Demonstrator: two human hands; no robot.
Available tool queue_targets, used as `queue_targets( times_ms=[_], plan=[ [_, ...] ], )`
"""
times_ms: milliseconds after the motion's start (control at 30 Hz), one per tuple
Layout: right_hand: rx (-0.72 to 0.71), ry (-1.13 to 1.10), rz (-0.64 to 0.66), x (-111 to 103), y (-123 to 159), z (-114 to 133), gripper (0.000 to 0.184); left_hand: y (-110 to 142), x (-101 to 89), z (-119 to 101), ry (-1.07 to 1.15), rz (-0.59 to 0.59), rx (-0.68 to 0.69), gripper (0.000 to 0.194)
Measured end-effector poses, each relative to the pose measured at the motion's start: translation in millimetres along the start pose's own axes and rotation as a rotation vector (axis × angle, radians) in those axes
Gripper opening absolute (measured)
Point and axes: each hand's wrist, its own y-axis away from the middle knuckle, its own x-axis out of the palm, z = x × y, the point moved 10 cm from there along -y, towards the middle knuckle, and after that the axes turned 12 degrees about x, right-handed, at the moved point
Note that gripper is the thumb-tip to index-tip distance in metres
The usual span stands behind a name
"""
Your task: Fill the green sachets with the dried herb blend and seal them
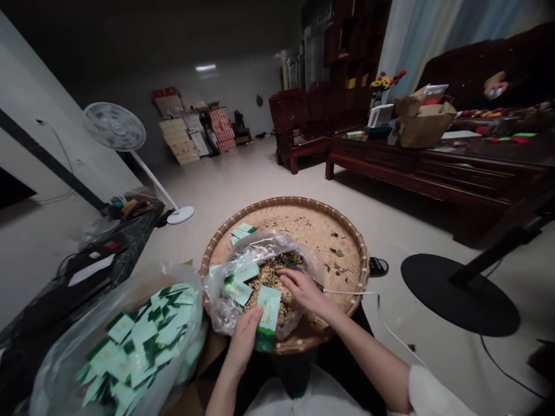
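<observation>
My left hand (248, 330) grips a pale green paper packet (269, 312) with a darker green end, held upright over the near side of a clear plastic bag (219, 300). Dried brown and yellow bits (264, 277), perhaps herbs or tea, fill the bag, and more green packets (238, 289) lie on them. My right hand (301, 289) is over the dried bits, fingers drawn together; what they hold, if anything, is too small to make out. Beside and partly behind it rests a slim black device (291, 264) with a white cable (351, 293). Everything sits on a round woven bamboo tray (362, 248).
A large plastic bag of green packets (143, 346) stands at the left. A white fan (180, 215) is beyond it, beside a dark bench (130, 242). To the right are a black round stand base (459, 294) and a dark wooden table (390, 162). A slipper (378, 266) lies near the tray.
</observation>
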Motion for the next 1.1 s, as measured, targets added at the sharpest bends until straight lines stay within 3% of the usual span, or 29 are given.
queue_targets(
  times_ms=[67, 167, 267, 333, 400, 500, 533, 600, 667, 733, 833, 867, 967, 1100],
  plan=[
    [-0.043, -0.104, 0.072, 17, 8, 20, 0.027, 5, 8.0, -2, -0.01, 0.057, -0.019, 0.049],
    [-0.045, -0.117, 0.04, 27, 14, 31, 0.029, 15, 16.2, -8, -0.004, 0.092, -0.025, 0.048],
    [0.0, -0.231, 0.063, 31, 14, 26, 0.036, 24, 21.7, -9, 0.022, 0.112, -0.041, 0.046],
    [0.086, -0.343, 0.103, 32, 10, 13, 0.045, 28, 14.1, -5, 0.068, 0.065, -0.069, 0.045],
    [0.184, -0.464, 0.096, 28, 7, -4, 0.054, 27, -16.8, -7, 0.16, -0.132, -0.05, 0.042],
    [0.283, -0.622, 0.031, 18, 6, -30, 0.06, 39, -95.9, -23, 0.436, -0.649, 0.102, 0.045],
    [0.304, -0.651, 0.022, 17, 7, -37, 0.059, 45, -116.8, -29, 0.539, -0.771, 0.17, 0.05],
    [0.33, -0.635, 0.038, 21, 9, -46, 0.059, 50, -141.1, -39, 0.655, -0.88, 0.268, 0.062],
    [0.337, -0.537, 0.058, 28, 12, -50, 0.057, 44, -138.8, -49, 0.548, -0.786, 0.307, 0.054],
    [0.29, -0.354, 0.067, 35, 16, -47, 0.049, 27, -113.6, -50, 0.231, -0.573, 0.294, 0.049],
    [0.174, -0.059, 0.067, 45, 22, -37, 0.037, -8, -53.5, -38, -0.597, -0.137, 0.295, 0.026],
    [0.149, 0.005, 0.074, 48, 25, -35, 0.035, -18, -43.3, -32, -0.872, -0.08, 0.297, 0.023],
    [0.139, 0.081, 0.098, 55, 32, -37, 0.032, -44, -42.9, -12, -0.994, -0.076, 0.247, 0.028],
    [0.177, 0.03, 0.088, 51, 37, -44, 0.031, -60, -59.4, 5, -1.026, -0.064, 0.165, 0.018]
  ],
)
